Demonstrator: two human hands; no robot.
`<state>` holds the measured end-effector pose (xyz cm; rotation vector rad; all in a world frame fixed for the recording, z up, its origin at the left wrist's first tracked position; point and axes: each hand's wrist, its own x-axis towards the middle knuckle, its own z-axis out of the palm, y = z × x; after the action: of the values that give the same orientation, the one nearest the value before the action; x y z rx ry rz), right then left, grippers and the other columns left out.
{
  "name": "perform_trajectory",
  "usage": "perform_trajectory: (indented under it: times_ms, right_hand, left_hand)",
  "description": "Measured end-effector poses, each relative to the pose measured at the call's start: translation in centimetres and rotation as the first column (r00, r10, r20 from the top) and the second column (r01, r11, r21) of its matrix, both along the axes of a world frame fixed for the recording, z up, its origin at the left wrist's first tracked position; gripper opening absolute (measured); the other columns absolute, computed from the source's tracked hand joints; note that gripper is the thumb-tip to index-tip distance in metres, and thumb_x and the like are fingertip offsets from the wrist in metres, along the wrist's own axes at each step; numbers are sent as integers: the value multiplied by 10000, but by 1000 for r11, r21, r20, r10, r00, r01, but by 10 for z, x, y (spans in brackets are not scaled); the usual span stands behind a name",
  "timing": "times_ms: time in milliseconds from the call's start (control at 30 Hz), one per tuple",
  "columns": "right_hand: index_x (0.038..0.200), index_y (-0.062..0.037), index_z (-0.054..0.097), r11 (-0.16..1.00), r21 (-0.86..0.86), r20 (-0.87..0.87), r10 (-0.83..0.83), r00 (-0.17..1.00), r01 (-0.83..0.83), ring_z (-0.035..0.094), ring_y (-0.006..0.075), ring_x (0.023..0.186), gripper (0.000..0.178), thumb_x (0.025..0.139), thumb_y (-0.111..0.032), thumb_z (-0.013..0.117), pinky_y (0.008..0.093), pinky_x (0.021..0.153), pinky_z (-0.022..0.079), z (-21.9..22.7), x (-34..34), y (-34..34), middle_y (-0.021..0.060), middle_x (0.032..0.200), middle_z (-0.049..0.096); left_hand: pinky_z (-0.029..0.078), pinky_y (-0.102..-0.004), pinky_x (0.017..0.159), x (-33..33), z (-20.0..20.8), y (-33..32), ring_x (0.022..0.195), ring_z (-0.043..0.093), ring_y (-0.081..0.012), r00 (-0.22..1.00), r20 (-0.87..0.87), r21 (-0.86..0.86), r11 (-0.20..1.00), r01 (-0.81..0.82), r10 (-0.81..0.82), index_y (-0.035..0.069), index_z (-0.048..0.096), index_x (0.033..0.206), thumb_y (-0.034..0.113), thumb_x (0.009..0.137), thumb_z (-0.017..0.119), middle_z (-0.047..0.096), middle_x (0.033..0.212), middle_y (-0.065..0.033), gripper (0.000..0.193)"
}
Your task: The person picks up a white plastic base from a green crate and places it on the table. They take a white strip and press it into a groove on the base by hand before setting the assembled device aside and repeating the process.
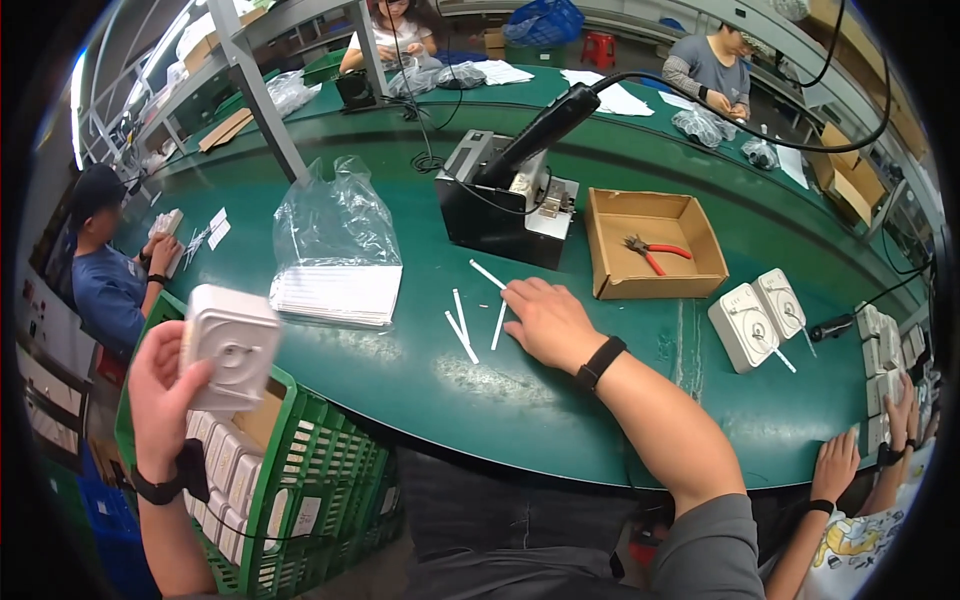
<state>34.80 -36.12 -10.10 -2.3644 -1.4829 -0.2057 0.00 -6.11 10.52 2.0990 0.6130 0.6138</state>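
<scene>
My left hand [160, 385] holds a white square plastic housing [230, 345] up above a green crate [315, 470] at the lower left. The crate holds several more white housings. My right hand [545, 320] lies flat on the green table [450, 390], fingers spread, touching a thin white stick [499, 325]. Other white sticks [461, 327] lie just left of that hand. Both wrists wear black bands.
A clear bag of white sheets [338, 255] stands left of the sticks. Behind them is a black machine [505, 205], then a cardboard tray [655, 245] with red pliers [652, 251]. Two white housings [758, 315] lie to the right. Other people work around the table.
</scene>
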Motion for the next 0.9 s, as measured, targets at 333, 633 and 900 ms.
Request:
perform_trajectory:
  times_ms: [333, 633, 900]
  right_hand:
    - [1122, -42, 703, 978, -69, -118, -205, 972, 198, 676, 332, 1101, 223, 966, -194, 748, 472, 918, 559, 15, -15, -104, 83, 1109, 705]
    - [1017, -7, 669, 920, 94, -562, -265, 783, 380, 740, 288, 808, 81, 997, -85, 659, 415, 716, 569, 30, 2, -176, 119, 923, 753]
    - [1131, 11, 702, 819, 300, -538, -279, 796, 490, 762, 237, 753, 176, 957, 4, 678, 334, 666, 578, 62, -16, -177, 124, 918, 781]
  left_hand:
    - [597, -299, 944, 157, -116, -136, 1051, 748, -151, 765, -94, -576, 661, 480, -637, -27, 646, 1302, 112, 961, 840, 772, 1177, -107, 417]
    - [585, -329, 955, 252, -170, -187, 1070, 749, -190, 649, -275, -602, 654, 459, -709, -19, 698, 1296, 207, 968, 850, 778, 1214, -131, 427]
    - [554, -443, 1026, 269, -138, -203, 1227, 686, -362, 578, -174, 193, 548, 814, -797, 65, 763, 1223, 225, 862, 902, 720, 1306, -134, 418]
